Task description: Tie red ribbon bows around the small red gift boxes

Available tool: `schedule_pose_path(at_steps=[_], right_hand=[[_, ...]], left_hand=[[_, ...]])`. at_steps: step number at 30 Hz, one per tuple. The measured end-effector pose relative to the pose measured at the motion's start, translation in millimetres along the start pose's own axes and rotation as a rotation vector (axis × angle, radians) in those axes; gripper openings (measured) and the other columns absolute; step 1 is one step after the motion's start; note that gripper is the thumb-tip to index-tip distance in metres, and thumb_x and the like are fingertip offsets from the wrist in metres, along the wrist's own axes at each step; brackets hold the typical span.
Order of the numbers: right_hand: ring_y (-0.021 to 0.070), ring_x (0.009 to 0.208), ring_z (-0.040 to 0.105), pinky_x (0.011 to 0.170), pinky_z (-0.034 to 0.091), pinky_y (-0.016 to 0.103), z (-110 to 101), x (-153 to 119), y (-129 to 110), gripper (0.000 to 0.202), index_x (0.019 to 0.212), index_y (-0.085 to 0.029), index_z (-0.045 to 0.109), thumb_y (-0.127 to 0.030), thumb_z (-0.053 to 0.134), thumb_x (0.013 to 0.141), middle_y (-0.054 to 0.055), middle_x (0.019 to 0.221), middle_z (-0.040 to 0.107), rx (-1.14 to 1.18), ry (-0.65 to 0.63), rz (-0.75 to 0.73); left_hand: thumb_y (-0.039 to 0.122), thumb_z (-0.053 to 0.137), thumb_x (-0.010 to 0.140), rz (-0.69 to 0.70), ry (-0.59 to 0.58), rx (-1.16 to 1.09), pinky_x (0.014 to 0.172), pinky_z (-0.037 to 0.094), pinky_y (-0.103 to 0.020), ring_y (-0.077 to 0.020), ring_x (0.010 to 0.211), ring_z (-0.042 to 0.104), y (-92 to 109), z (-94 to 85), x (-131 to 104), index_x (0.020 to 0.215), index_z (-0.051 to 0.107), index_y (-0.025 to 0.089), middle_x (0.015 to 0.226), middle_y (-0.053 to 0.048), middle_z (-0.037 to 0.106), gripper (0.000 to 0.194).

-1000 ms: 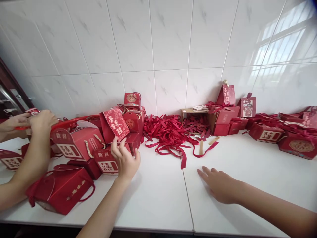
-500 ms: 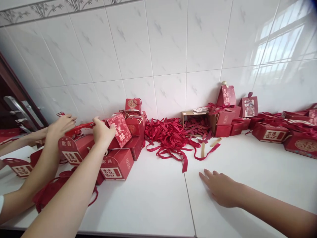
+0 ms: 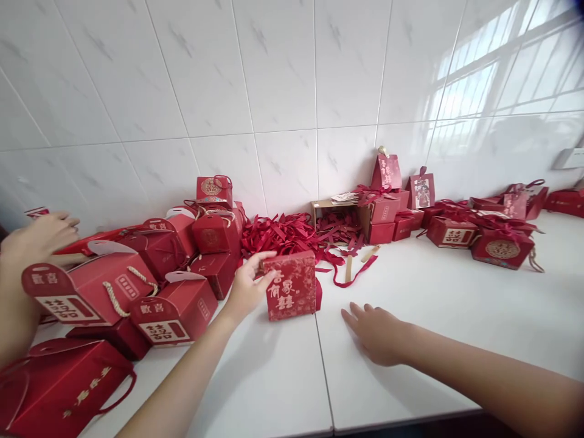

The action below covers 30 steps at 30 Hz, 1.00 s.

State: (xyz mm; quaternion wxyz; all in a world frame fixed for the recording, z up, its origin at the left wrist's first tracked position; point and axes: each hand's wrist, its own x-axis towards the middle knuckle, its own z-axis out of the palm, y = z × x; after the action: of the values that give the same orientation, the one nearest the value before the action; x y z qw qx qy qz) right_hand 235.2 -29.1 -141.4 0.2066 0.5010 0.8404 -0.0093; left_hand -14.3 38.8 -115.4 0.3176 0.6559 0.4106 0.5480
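Note:
My left hand grips a red gift box by its upper left corner, thumb over the front. White characters and a floral pattern cover the box's front face. It is near the seam of the white table, just in front of the ribbon pile; I cannot tell whether its base touches the surface. To the right of the box, my right hand rests palm down on the table with its fingers stretched out, holding nothing.
Red gift boxes crowd the left, where another person's hand reaches in. Loose red ribbons lie by the wall beside an open cardboard box. More tied boxes stand along the right.
My left hand has brought the floral box rightward from the left stack to the table's middle. My view has turned right. My right hand stays flat on the table.

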Motion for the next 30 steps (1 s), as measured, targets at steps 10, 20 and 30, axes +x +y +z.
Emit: schedule_pose_path(at_steps=[10,20,30], right_hand=[[0.0313,0.107,0.058,0.084,0.048,0.044,-16,16,41,0.056,0.124,-0.022,0.058,-0.016,0.060,0.068,0.014,0.123,0.059,0.415,-0.029,-0.042],[0.0214,0.101,0.059,0.086,0.050,0.043,-12,129,135,0.032,0.117,-0.016,0.055,-0.032,0.055,0.089,0.009,0.119,0.058,0.541,0.397,0.427],[0.0263,0.103,0.059,0.083,0.042,0.040,44,184,152,0.037,0.128,-0.021,0.042,-0.018,0.042,0.091,0.011,0.107,0.067,0.680,0.694,0.591]], left_hand=[[0.038,0.062,0.081,-0.036,0.059,-0.162,0.085,0.047,-0.031,-0.0197,0.100,0.060,-22,4.6,-11,0.092,0.056,0.019,0.112,-0.006,0.063,0.023],[0.035,0.060,0.082,0.113,0.316,-0.008,0.085,0.049,-0.032,-0.0192,0.097,0.060,-38,9.3,-18,0.110,0.047,0.022,0.104,-0.006,0.059,0.033],[0.038,0.057,0.085,0.041,0.261,0.011,0.089,0.048,-0.036,-0.0215,0.099,0.060,-36,11.4,-21,0.117,0.044,0.023,0.106,-0.007,0.059,0.038]])
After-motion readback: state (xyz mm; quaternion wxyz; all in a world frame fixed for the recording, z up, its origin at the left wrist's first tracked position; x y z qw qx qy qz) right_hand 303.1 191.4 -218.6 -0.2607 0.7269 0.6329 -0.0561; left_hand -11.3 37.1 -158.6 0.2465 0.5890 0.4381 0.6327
